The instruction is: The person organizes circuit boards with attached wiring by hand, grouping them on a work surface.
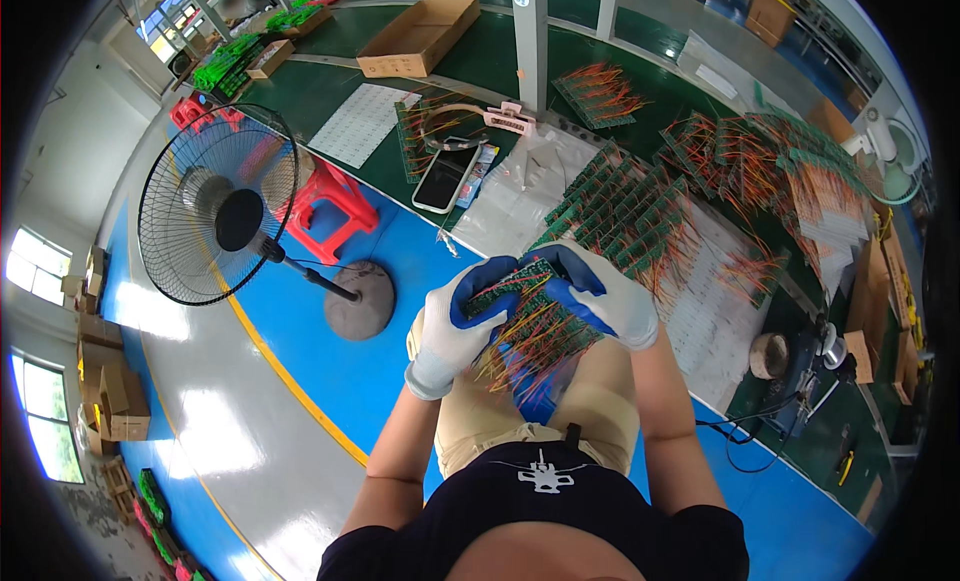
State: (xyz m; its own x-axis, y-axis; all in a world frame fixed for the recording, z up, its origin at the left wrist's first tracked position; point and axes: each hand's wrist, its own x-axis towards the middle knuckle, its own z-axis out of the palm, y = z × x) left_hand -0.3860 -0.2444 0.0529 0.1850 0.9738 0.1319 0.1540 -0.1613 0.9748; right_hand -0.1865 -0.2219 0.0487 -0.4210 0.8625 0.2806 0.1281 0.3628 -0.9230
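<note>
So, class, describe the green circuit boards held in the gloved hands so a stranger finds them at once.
Find the long dark-green workbench, then the white-and-blue gloved left hand and right hand before its near edge. Between them is a clump of green circuit boards trailing red-orange wires, gripped, unlike the similar boards lying on the bench.

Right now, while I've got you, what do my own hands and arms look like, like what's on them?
Your left hand and right hand wear matching gloves: white fabric on the backs and cuffs, with blue coating showing around the fingers and palm side. Above the cuffs, your forearms are uncovered, up to short black sleeves.
</note>
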